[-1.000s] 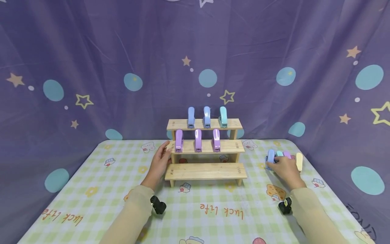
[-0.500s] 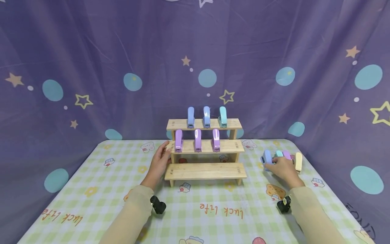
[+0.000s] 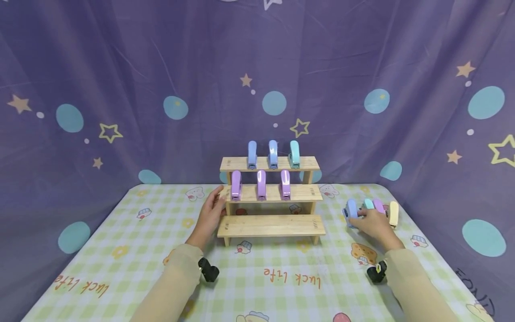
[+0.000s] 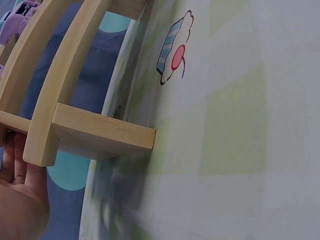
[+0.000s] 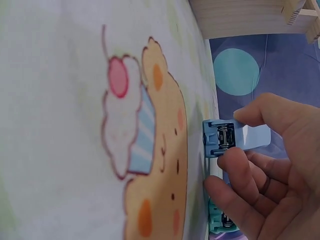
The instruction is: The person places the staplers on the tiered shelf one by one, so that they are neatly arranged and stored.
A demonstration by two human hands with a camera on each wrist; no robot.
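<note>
A light-blue stapler [image 3: 351, 213] is pinched between the thumb and fingers of my right hand [image 3: 374, 222], at the table's right side. In the right wrist view, the thumb presses one side of the blue stapler [image 5: 235, 136] and bent fingers the other; its metal spring shows. Close behind that hand are a teal stapler [image 3: 368, 204], a purple stapler [image 3: 378, 205] and a cream stapler [image 3: 393, 214], partly covered. My left hand [image 3: 209, 217] rests against the left end of the wooden three-tier stand [image 3: 271, 226], fingers fairly straight; its thumb is hidden in the left wrist view.
On the top tier stand two blue staplers [image 3: 252, 155] and a teal stapler [image 3: 295, 154]. The middle tier bears three purple staplers [image 3: 261, 184]. The bottom tier [image 3: 257, 226] is bare wood. A checked cloth [image 3: 281, 299] covers the table; a purple curtain [image 3: 338, 53] hangs behind.
My right hand has shifted the blue stapler slightly left and toward me, away from the other staplers beside it. The left hand and the stand have stayed put.
</note>
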